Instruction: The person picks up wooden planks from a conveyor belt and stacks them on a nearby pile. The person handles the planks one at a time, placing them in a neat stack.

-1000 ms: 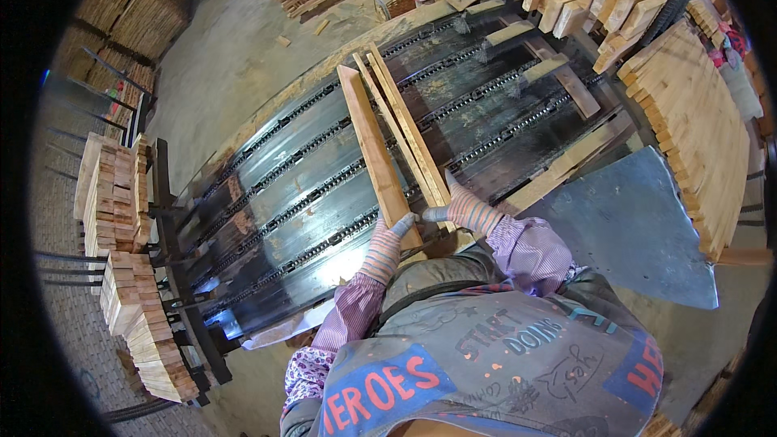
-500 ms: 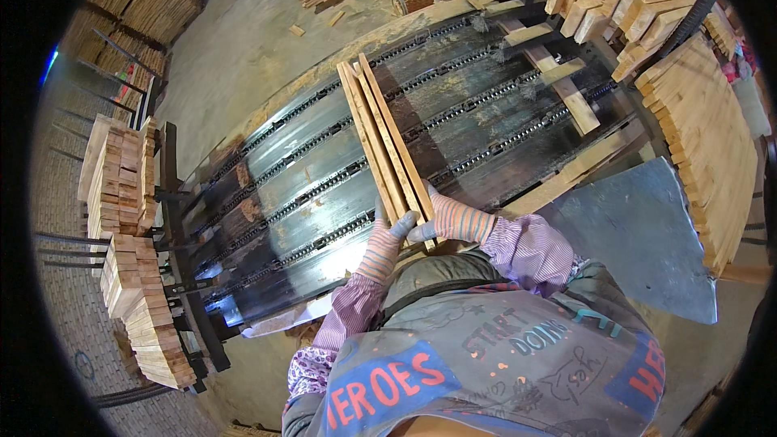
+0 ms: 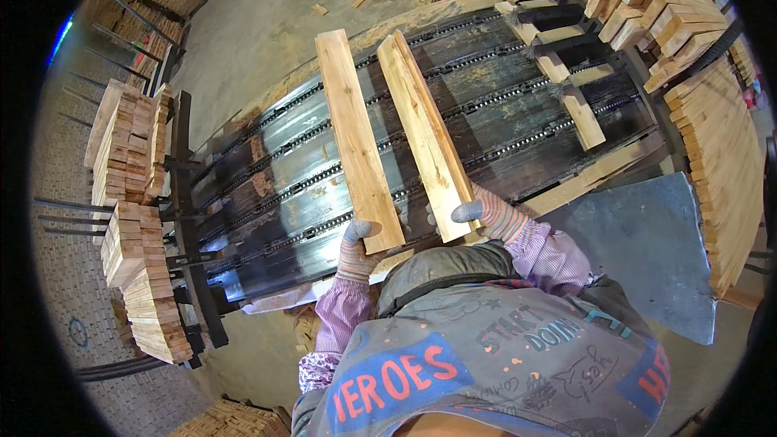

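My left hand (image 3: 356, 254), in a striped glove with grey fingertips, grips the near end of a wooden board (image 3: 354, 142). Its thumb lies on the broad face, which is turned up. To the right, my right hand (image 3: 497, 215) is closed on the near end of a second lot of wooden boards (image 3: 426, 146). At least two pieces seem to lie together there, with a long edge showing along their right side. A gap separates the two lots. Both point away from me over a dark metal chain conveyor (image 3: 279, 222); whether they rest on it I cannot tell.
Stacked wooden blocks (image 3: 133, 247) stand left beyond a dark metal frame (image 3: 183, 194). More timber pieces (image 3: 635, 0) and a row of boards (image 3: 716, 170) line the right. A grey metal sheet (image 3: 639, 247) lies at near right. Wood strips (image 3: 579, 113) cross the conveyor's right end.
The boards, held close together and on edge before, are now parted into two lots with broad faces turned up. My left hand has moved left, my right hand to the right.
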Available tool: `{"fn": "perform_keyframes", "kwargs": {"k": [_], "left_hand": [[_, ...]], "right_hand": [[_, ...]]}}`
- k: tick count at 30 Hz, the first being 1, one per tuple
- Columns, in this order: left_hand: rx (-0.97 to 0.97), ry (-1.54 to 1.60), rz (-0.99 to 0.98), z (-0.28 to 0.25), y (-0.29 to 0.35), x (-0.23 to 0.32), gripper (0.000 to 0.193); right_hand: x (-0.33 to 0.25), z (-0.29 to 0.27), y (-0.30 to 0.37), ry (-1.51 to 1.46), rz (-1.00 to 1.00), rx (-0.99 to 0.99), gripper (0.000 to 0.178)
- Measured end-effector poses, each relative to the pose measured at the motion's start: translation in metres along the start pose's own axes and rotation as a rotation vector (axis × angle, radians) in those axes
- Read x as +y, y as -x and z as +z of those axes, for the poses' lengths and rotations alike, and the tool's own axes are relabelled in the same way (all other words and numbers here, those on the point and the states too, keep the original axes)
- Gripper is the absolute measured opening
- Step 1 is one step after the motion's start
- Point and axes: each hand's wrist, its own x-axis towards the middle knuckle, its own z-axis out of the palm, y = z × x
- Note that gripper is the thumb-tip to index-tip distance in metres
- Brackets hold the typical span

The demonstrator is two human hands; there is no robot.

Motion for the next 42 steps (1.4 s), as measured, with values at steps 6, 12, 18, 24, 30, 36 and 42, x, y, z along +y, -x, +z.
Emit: {"fn": "perform_keyframes", "kwargs": {"k": [6,12,18,24,30,36,42], "left_hand": [[-0.056,-0.078,0.032,0.028,-0.03,-0.022,0.086],[-0.154,0.092,-0.081,0.068,-0.041,-0.02,0.08],[-0.218,0.261,-0.087,0.095,-0.051,-0.023,0.078],[-0.217,0.26,-0.106,0.116,-0.062,-0.036,0.077],[-0.136,-0.021,-0.044,0.139,-0.086,-0.053,0.076],[0.048,-0.66,0.076,0.181,-0.113,-0.108,0.069],[0.14,-0.92,-0.005,0.238,-0.108,-0.11,0.079]], "right_hand": [[-0.018,-0.006,0.012,0.063,-0.107,0.006,0.087],[-0.042,-0.028,0.022,0.089,-0.154,0.04,0.093],[-0.067,-0.047,0.039,0.084,-0.152,0.046,0.095],[-0.084,-0.075,0.052,0.077,-0.167,0.071,0.089],[-0.102,-0.089,0.063,0.171,-0.211,0.079,0.085],[-0.113,-0.085,0.066,0.381,-0.238,0.149,0.112],[-0.142,-0.09,0.083,0.33,-0.033,0.1,0.122]]}}
